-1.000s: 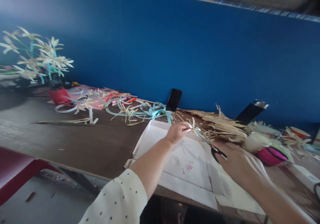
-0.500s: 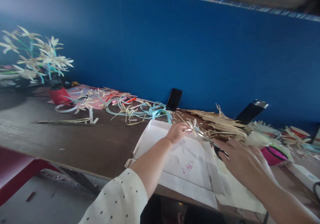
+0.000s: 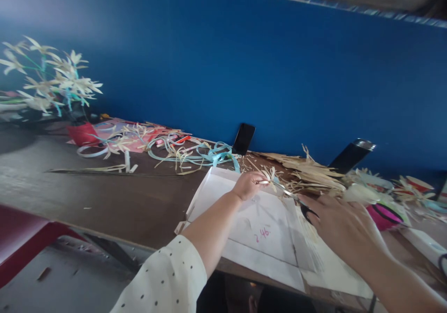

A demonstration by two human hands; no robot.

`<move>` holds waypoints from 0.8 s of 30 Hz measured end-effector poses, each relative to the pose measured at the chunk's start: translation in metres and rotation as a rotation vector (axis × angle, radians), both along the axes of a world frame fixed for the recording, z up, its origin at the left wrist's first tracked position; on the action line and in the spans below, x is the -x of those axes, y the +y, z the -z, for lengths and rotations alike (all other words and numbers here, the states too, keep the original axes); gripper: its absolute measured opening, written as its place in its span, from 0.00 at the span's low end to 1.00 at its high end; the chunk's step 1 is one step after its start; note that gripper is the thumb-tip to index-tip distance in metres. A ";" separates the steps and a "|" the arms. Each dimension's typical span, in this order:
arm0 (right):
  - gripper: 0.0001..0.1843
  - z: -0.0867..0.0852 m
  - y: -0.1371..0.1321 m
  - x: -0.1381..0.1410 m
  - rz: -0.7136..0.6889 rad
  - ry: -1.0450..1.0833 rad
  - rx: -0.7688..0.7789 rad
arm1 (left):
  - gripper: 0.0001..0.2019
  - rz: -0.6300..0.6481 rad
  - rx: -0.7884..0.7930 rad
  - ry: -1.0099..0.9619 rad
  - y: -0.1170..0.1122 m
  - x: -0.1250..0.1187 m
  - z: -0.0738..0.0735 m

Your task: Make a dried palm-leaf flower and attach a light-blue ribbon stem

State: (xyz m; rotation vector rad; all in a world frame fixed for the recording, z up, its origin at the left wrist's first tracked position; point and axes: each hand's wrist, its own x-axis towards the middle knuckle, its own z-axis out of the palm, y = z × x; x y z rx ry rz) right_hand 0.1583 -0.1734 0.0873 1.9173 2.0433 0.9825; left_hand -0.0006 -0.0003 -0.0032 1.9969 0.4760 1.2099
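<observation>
Standing at the far left of the counter [image 3: 104,196], a red pot [image 3: 83,133] holds a spray of pale straw blooms [image 3: 52,78]. Nearer, over a white paper sheet [image 3: 265,229], the left hand [image 3: 248,186] pinches a small straw flower [image 3: 270,174] at its fingertips. Just right of it, the right hand [image 3: 344,229] is closed on the black handles of scissors [image 3: 296,200], whose blades reach the flower's base.

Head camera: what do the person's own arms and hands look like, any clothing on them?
The left arm has a cream sleeve with small dark dots, ending near the elbow; forearm and left hand are bare. The right hand and forearm are bare too, no sleeve in view.
</observation>
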 end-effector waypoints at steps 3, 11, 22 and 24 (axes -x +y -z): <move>0.19 0.001 0.000 0.000 0.008 -0.027 0.012 | 0.06 -0.009 0.006 -0.009 0.000 -0.001 0.001; 0.18 0.002 -0.001 -0.007 -0.005 -0.014 0.016 | 0.07 0.020 -0.032 0.037 0.001 0.000 0.002; 0.19 0.009 -0.003 -0.016 -0.046 0.065 -0.014 | 0.07 0.071 -0.004 0.094 0.000 0.002 -0.002; 0.19 0.010 -0.003 -0.016 -0.050 0.075 -0.036 | 0.08 0.070 0.001 0.102 0.000 0.002 -0.002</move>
